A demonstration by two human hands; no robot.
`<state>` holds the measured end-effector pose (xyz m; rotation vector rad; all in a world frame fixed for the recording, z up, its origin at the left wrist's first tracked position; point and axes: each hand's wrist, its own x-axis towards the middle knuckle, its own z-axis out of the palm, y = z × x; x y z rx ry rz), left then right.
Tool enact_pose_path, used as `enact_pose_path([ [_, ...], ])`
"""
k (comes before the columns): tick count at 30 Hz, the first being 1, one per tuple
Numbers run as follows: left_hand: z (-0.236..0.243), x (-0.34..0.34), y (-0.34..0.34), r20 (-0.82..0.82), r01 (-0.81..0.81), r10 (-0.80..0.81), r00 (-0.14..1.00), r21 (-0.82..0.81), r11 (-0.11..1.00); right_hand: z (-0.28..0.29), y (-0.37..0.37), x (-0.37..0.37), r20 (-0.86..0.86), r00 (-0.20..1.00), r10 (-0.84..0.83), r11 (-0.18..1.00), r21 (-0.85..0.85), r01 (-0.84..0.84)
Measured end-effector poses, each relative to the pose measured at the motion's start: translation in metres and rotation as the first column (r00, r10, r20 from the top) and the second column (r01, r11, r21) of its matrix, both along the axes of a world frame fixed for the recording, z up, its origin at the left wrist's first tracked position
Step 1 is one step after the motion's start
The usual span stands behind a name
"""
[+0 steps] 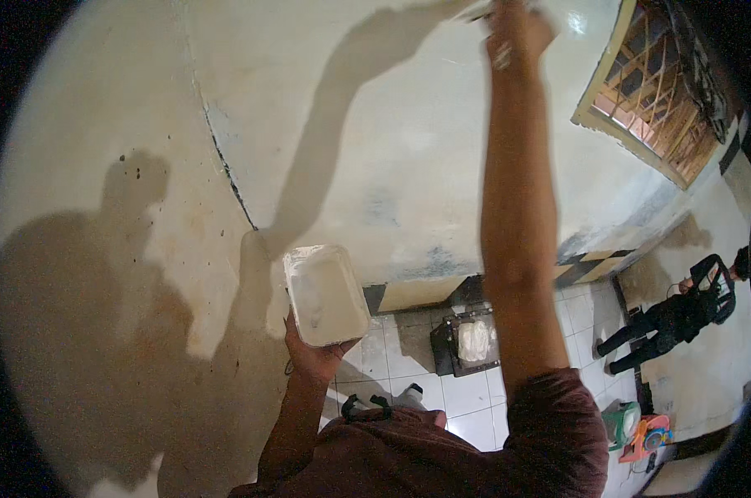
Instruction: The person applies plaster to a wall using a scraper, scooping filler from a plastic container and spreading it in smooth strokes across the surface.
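Observation:
A rectangular white tub (358,292) with smears of off-white paste or paint inside rests in my left hand (316,358), which grips it from below and at the near side. My right arm is stretched far up along the wall. At the top edge of the picture my right hand (521,35), specked with white, is closed round a thin flat tool (478,14). Only a narrow edge of that tool shows, so its kind is unclear. The hand is close to the pale wall (409,124), and its shadow falls to the left.
A dark crack (226,170) runs down the wall corner. At upper right is a window with a lattice (653,91). A white package (473,341) lies on a dark box (444,349) on the tiled floor. Another person (682,311) stands at right, near green and orange items (641,437).

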<state>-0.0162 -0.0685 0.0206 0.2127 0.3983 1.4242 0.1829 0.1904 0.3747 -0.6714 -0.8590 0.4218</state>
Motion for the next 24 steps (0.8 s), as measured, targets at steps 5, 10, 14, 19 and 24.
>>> enact_pose_path([
  [5, -0.010, 0.007, 0.003, 0.109, 0.019, -0.027, 0.994, 0.078, 0.997, 0.071, 0.001, 0.036, 0.648, 0.087, -0.757, 0.609, 0.651, 0.453],
  [10, -0.004, 0.007, -0.001, 0.080, 0.011, -0.009, 0.997, -0.033, 0.999, -0.131, 0.061, 0.059, 0.863, -0.299, -0.407, 0.850, 0.478, 0.222],
  [14, -0.004, 0.013, 0.003, 0.095, 0.041, -0.035, 0.995, -0.059, 0.997, -0.336, 0.042, 0.097, 0.852, -0.328, -0.408, 0.873, 0.469, 0.134],
  [19, -0.007, -0.002, -0.003, 0.107, 0.009, -0.004, 0.994, -0.047, 0.999, -0.350, -0.025, 0.124, 0.936, 0.331, -0.116, 0.859, -0.073, 0.507],
  [24, -0.002, -0.012, -0.012, 0.019, -0.019, 0.020, 1.000, -0.061, 0.998, -0.249, 0.019, 0.147, 0.553, 0.623, -0.554, 0.721, -0.057, 0.691],
])
